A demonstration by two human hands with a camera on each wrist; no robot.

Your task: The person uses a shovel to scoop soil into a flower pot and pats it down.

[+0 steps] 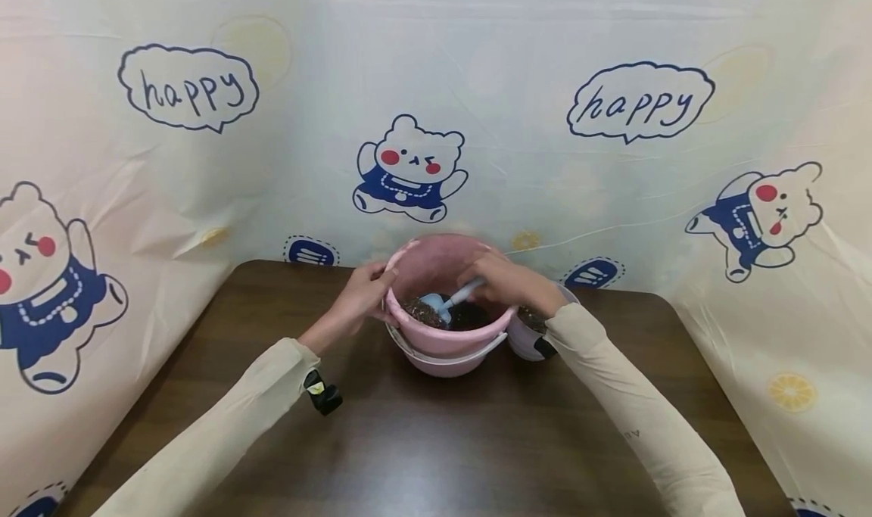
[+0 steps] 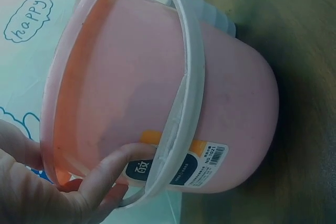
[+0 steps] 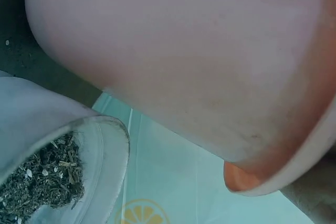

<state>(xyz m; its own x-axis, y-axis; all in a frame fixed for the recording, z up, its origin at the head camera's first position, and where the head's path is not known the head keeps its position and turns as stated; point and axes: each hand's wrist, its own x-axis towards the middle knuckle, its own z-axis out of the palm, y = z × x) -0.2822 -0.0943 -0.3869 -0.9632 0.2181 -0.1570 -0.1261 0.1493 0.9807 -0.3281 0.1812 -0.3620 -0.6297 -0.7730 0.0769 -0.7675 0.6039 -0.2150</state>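
Observation:
A pink bucket (image 1: 446, 343) with a pale handle (image 2: 195, 51) stands on the table, with dark soil (image 1: 421, 314) inside it. My left hand (image 1: 361, 297) grips the bucket's rim on the left. In the left wrist view, one finger of that hand lies along the outer wall by the handle and label (image 2: 210, 163). Reaching into the bucket over its right side, my right hand (image 1: 507, 281) holds a light blue hand trowel (image 1: 434, 303) by its handle. The trowel's blade is at the soil. In the right wrist view the bucket's wall hides the right hand's fingers and the trowel.
Close against the bucket's right side stands a pale pot (image 3: 107, 166) holding dry, crumbly soil mix (image 3: 58, 174). The brown table (image 1: 409, 441) reaches to a printed cloth backdrop (image 1: 504, 169) behind and at both sides.

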